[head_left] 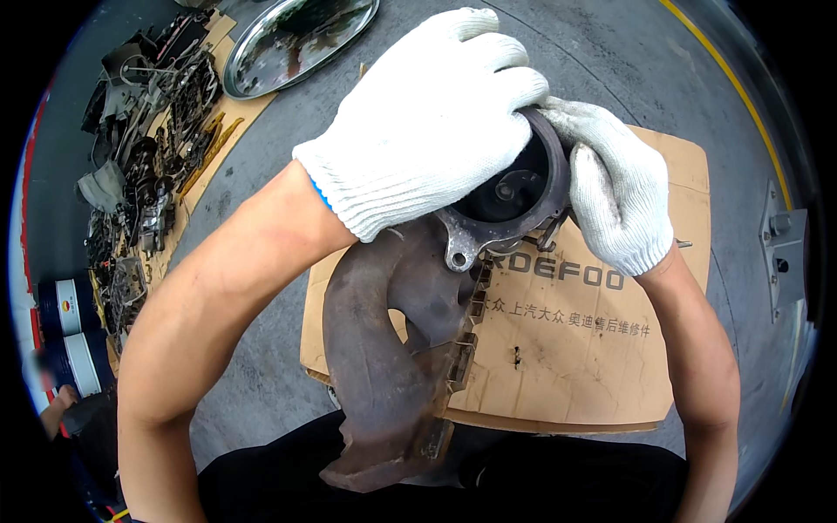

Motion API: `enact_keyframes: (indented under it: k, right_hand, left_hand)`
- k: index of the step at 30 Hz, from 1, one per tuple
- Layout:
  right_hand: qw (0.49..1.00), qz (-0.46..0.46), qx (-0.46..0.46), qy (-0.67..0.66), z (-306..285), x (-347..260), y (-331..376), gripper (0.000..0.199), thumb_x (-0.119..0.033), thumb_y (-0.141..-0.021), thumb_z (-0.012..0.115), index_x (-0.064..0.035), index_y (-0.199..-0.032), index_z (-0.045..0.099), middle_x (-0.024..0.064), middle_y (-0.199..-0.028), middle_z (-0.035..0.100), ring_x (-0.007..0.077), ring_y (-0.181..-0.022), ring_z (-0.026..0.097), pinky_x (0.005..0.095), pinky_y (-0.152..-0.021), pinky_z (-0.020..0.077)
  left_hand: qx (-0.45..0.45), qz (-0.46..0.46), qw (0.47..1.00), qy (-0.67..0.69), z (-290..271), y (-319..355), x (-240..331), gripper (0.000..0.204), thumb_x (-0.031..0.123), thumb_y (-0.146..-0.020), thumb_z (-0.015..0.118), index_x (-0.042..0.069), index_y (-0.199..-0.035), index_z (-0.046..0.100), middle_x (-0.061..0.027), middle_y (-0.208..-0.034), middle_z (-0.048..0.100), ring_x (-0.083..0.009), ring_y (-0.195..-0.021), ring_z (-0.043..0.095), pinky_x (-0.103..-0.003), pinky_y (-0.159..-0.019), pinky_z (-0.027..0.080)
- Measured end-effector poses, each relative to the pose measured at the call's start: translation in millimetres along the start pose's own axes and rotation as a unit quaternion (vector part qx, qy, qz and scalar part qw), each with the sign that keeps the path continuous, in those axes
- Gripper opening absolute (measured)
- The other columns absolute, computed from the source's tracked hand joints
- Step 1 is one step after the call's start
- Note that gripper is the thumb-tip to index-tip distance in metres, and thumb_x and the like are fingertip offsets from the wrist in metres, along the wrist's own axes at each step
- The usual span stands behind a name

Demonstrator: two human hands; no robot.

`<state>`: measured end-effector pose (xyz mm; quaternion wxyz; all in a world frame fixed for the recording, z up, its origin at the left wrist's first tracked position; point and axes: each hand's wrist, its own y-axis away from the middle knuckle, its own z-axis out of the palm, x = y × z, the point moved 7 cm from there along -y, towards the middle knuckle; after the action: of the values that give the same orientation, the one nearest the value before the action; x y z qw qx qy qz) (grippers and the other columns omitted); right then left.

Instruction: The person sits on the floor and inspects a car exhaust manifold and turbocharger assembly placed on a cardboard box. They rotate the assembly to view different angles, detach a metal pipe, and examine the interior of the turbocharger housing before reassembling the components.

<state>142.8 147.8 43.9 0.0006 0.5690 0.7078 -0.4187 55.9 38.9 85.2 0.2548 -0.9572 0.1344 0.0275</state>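
A rusty brown exhaust manifold with curved pipes stands tilted over a flat cardboard box, its lower end near my lap. At its top is a dark, round turbocharger housing, its mouth facing up, with a small round part showing inside. My left hand, in a white knit glove, reaches across the mouth; its fingers curl over the far rim. At the right rim, my right hand, gloved the same way, is closed with thumb and fingers around the edge. Both hands' fingertips are partly hidden.
Several greasy engine parts lie on cardboard at the left. A round metal tray sits on the grey floor beyond. Blue-and-white drums and another person's hand are far left. A metal bracket stands right.
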Motion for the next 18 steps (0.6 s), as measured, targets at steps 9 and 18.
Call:
enact_keyframes:
  k: [9, 18]
  right_hand:
    - [1.000, -0.002, 0.008, -0.007, -0.2, -0.9, 1.1, 0.028, -0.009, -0.092, 0.059, 0.0045, -0.114, 0.070, 0.0233, -0.111, 0.073, 0.0363, -0.101, 0.074, 0.0389, -0.091, 0.0586]
    - [1.000, 0.000, -0.002, -0.003, -2.0, -1.7, 0.9, 0.028, -0.009, -0.092, 0.060, 0.0044, -0.115, 0.070, 0.0233, -0.111, 0.073, 0.0360, -0.101, 0.074, 0.0384, -0.091, 0.0586]
  left_hand:
    - [0.005, -0.009, 1.000, -0.007, -1.2, -2.9, -0.5, 0.016, 0.017, -0.081, 0.062, 0.003, -0.086, 0.066, -0.0119, -0.092, 0.059, -0.0293, -0.091, 0.056, -0.043, -0.090, 0.046]
    - [0.018, -0.028, 0.999, -0.031, 7.8, 1.3, -1.4, 0.016, 0.019, -0.080, 0.063, 0.005, -0.086, 0.068, -0.0116, -0.099, 0.062, -0.0295, -0.100, 0.059, -0.045, -0.097, 0.045]
